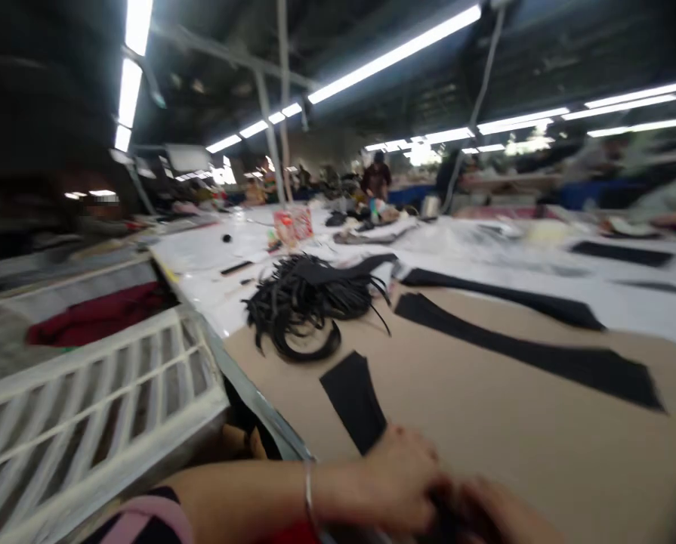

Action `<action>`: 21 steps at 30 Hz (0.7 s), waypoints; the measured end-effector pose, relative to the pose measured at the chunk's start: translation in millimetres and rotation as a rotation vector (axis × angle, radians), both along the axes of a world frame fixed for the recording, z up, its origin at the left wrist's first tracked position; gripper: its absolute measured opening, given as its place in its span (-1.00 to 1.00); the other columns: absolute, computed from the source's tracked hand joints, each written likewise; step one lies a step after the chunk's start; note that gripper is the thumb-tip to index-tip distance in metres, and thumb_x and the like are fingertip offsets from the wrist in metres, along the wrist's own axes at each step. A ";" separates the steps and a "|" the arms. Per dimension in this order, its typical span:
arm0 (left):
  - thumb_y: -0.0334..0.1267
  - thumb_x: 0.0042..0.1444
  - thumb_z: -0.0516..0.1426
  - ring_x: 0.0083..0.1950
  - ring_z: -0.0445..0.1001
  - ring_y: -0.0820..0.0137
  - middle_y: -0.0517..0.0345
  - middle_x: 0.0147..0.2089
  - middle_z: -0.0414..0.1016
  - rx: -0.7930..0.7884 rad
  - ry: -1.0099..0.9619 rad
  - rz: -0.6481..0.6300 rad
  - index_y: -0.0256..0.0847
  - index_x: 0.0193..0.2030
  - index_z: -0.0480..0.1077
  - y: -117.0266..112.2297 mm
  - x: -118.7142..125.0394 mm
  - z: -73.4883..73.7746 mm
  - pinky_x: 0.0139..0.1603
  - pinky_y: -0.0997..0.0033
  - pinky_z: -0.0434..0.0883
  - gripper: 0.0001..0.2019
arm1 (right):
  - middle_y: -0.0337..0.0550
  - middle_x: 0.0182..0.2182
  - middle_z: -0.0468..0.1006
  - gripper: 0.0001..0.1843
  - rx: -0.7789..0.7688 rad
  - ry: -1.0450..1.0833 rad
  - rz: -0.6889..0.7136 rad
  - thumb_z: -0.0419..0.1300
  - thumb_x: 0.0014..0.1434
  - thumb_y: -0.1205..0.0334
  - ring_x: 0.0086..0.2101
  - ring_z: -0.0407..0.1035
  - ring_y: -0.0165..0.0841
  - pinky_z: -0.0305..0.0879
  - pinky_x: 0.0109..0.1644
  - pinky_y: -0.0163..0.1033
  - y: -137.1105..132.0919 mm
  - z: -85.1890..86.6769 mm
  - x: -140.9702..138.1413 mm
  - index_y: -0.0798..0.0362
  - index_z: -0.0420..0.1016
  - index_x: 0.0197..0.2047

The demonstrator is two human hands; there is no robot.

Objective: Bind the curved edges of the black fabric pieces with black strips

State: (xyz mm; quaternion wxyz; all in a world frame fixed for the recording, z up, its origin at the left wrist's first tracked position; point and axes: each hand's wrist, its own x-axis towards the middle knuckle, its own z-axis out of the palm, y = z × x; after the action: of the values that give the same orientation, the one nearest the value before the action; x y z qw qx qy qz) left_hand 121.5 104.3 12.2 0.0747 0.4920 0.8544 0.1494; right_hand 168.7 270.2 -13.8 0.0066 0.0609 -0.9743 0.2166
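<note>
My left hand [402,477], with a bracelet at the wrist, is low in the head view. Its curled fingers close on a dark piece of black fabric [444,515] at the bottom edge. My right hand [499,512] meets it from the right, blurred and partly cut off, its fingers bent against the same black fabric. A flat black strip [356,400] reaches up and left from behind my left hand; whether it joins the held piece cannot be seen. Two long black cut pieces, an upper one [501,296] and a lower one [533,351], lie to the right.
Brown paper or board [485,423] covers the near tabletop. Beyond my left hand sits a tangled heap of black strips [309,298]. A white slatted rack [105,408] and dark red cloth [97,313] are left of the table edge. A person [376,177] stands far back.
</note>
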 end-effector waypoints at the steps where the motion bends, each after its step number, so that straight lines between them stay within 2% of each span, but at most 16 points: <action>1: -0.34 0.09 0.17 -0.06 0.41 0.26 0.11 -0.21 0.47 -0.013 -0.041 -0.013 -0.15 -0.21 0.46 2.7 -0.6 -6.2 0.02 0.12 0.34 -0.88 | -0.20 -0.31 0.54 -0.95 -0.029 -0.084 -0.019 0.21 0.08 0.29 -0.26 0.40 -0.33 0.30 -0.17 -0.24 3.4 0.3 12.3 -0.05 0.46 -0.34; 4: -0.43 0.01 0.12 -0.03 0.38 0.30 0.15 -0.20 0.46 0.010 -0.117 -0.008 -0.13 -0.24 0.48 10.7 -5.5 -15.5 0.05 0.25 0.28 -0.80 | -0.17 -0.37 0.53 -0.93 -0.125 -0.271 -0.083 0.13 0.03 0.33 -0.32 0.36 -0.32 0.17 -0.28 -0.26 10.3 9.9 29.0 0.03 0.42 -0.37; 9: -0.50 -0.09 0.08 -0.12 0.40 0.34 0.15 -0.26 0.49 0.033 -0.168 -0.050 -0.17 -0.30 0.47 16.3 -4.0 -10.1 -0.05 0.38 0.31 -0.76 | -0.18 -0.39 0.51 -0.90 -0.172 -0.297 -0.105 0.11 -0.02 0.37 -0.35 0.32 -0.36 0.05 -0.29 -0.27 9.7 22.7 28.5 0.06 0.39 -0.37; 14: -0.53 -0.12 0.05 -0.14 0.42 0.32 0.14 -0.28 0.52 -0.003 -0.157 -0.024 -0.17 -0.32 0.48 23.1 -3.2 -11.1 -0.11 0.39 0.33 -0.72 | -0.19 -0.42 0.47 -0.96 -0.169 -0.268 -0.087 0.10 -0.01 0.37 -0.37 0.27 -0.37 0.03 -0.30 -0.28 7.9 21.0 31.9 0.05 0.33 -0.43; 21: -0.52 -0.12 0.04 -0.16 0.40 0.30 0.14 -0.29 0.49 -0.040 -0.117 -0.032 -0.15 -0.32 0.48 24.3 -1.6 -9.4 -0.16 0.38 0.33 -0.71 | -0.20 -0.38 0.47 -0.93 -0.186 -0.210 -0.083 0.09 -0.01 0.39 -0.33 0.29 -0.37 0.08 -0.27 -0.29 16.1 17.9 43.1 0.05 0.34 -0.41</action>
State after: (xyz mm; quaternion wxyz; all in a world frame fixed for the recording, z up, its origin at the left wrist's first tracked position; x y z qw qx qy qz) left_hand 120.0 128.6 2.8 0.1369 0.4944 0.8434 0.1598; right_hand 211.7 286.3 4.1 -0.0808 -0.0033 -0.9471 0.3106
